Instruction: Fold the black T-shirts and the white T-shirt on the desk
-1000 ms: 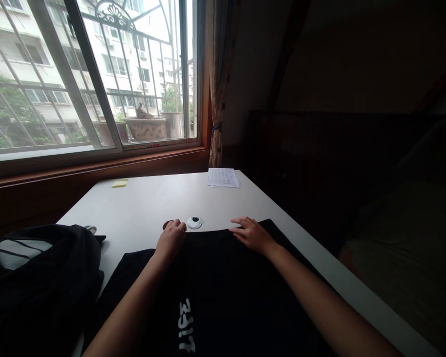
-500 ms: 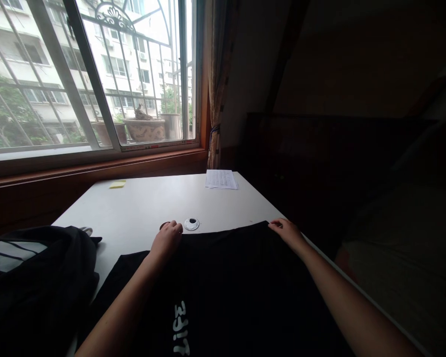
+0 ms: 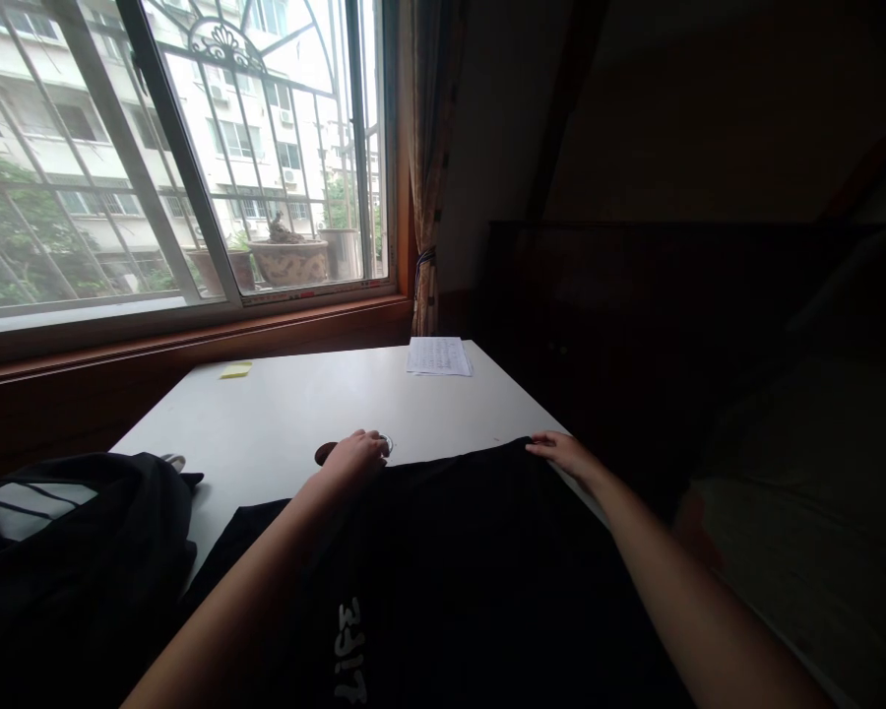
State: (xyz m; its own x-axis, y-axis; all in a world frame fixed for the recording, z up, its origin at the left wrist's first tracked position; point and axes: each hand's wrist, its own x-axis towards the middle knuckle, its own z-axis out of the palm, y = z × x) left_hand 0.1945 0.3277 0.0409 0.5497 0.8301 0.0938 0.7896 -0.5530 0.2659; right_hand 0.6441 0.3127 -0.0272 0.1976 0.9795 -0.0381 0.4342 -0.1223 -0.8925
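Note:
A black T-shirt with white lettering lies spread over the near part of the white table. My left hand is closed on its far edge, left of the middle. At the far right corner of the cloth, my right hand pinches the same edge between thumb and fingers. The edge runs fairly straight between both hands. Just beyond my left hand is a white round piece, mostly covered by the fingers. A brown round piece shows at the left of that hand.
A heap of dark cloth with a white striped patch lies at the table's left. Printed sheets rest at the far right corner, a yellow sticky note at the far left. A barred window and a curtain stand behind.
My left hand has moved right along the far edge, now covering most of the white round piece and baring more of the brown one. My right hand has shifted slightly left at its corner.

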